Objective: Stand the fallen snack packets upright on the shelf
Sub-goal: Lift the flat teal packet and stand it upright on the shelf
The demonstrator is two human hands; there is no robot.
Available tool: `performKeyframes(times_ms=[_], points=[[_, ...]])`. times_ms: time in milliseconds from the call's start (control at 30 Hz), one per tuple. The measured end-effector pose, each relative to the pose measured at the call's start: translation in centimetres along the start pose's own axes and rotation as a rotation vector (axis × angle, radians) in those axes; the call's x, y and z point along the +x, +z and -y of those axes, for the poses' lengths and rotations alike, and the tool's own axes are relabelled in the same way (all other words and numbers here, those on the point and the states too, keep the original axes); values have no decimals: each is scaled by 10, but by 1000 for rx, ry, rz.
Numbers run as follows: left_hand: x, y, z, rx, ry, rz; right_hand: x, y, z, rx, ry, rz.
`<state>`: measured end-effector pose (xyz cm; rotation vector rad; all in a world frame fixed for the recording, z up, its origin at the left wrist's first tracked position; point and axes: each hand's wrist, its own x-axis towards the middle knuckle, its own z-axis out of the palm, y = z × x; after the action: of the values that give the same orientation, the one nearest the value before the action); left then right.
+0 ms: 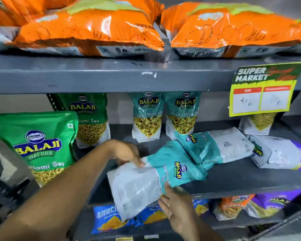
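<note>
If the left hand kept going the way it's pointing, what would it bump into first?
The left hand grips the fallen teal packet at its edge, so that comes first. Beyond, probably the second teal packet lying on the shelf, though depth is unclear.

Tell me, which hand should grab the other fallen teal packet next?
Probably the right hand: it lies nearer the second fallen teal packet, while the left hand pinches the front teal packet.

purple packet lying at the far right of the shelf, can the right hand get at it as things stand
Probably yes: nothing stands before the purple packet and the shelf front is open, but the right hand is busy on the teal packet.
</note>
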<state>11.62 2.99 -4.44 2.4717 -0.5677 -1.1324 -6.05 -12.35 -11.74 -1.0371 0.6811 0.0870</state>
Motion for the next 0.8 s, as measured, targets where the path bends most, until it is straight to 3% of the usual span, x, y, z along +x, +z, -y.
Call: performKeyframes(times_ms=[100, 167, 367, 567, 800], points=[[-39, 2, 23, -196, 14, 117, -3, 11, 2, -177, -136, 79], [-62, 7, 34, -312, 123, 55, 4, 15, 13, -336, -294, 119], [-70, 40, 24, -635, 389, -559, 15, 22, 90, -579, -788, 151], [-25, 79, 1, -856, 454, -834, 58, 12, 100, -693, -845, 145], [-9, 93, 0, -919, 475, -897, 72, -1, 92, -739, -941, 60]])
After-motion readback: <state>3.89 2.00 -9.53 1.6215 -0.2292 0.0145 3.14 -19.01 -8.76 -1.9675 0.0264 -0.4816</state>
